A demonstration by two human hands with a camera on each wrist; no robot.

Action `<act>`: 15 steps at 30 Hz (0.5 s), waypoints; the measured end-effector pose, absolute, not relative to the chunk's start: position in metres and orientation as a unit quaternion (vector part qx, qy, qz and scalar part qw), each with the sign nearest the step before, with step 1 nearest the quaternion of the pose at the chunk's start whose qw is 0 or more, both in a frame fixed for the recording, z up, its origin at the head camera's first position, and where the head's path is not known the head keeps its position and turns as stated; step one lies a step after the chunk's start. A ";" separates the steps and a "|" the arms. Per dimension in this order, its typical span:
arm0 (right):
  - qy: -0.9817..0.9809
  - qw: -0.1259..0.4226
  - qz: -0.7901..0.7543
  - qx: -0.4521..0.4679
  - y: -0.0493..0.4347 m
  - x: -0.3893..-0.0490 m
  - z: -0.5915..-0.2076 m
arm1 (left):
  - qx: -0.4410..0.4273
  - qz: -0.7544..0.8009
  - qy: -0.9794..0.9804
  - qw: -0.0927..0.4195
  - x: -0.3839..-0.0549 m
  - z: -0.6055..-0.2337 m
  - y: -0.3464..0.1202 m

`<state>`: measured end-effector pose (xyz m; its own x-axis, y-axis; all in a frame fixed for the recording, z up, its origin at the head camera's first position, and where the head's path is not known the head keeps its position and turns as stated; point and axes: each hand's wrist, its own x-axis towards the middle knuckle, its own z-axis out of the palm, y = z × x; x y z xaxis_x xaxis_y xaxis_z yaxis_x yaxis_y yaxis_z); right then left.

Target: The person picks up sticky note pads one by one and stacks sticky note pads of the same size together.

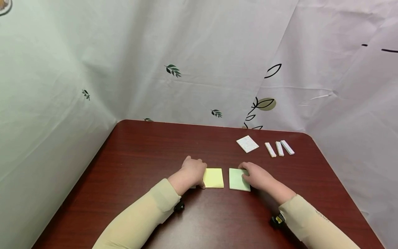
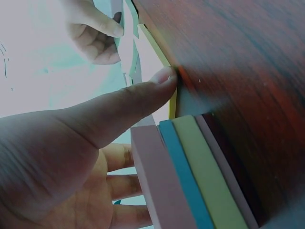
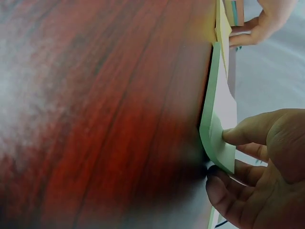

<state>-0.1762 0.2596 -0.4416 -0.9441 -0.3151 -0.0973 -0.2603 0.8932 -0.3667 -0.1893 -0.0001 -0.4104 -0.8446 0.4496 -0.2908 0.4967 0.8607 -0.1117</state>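
Near the middle of the table, my left hand grips a yellow sticky note pad at its left end, the thumb on the near edge. Right beside that hand, a stack of pads in pink, blue and yellow shows in the left wrist view; from the head the hand mostly hides it. My right hand pinches the right side of a light green sticky note pad, thumb on top and fingers beneath. That corner of the green pad bends upward. A narrow gap separates the two pads.
Toward the back right lie a white square pad and three narrow white strips, one of them a strip nearest the square. White patterned cloth hangs behind the dark red table and along both sides.
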 end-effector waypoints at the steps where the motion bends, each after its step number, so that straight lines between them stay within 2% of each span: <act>1: 0.970 0.072 -0.172 -0.153 0.260 -0.176 -0.442 | 0.247 -0.092 0.956 0.129 -0.189 -0.410 0.000; 7: 0.973 0.046 -0.149 -0.168 0.260 -0.174 -0.446 | 0.249 -0.089 0.956 0.131 -0.188 -0.410 0.000; 15: 0.973 0.042 -0.150 -0.173 0.260 -0.176 -0.447 | 0.253 -0.086 0.955 0.126 -0.188 -0.410 -0.002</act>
<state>-0.1757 0.2598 -0.4467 -0.9364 -0.3495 -0.0306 -0.3241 0.8952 -0.3060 -0.1879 -0.0018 -0.4105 -0.8401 0.4623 -0.2839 0.5056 0.8568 -0.1009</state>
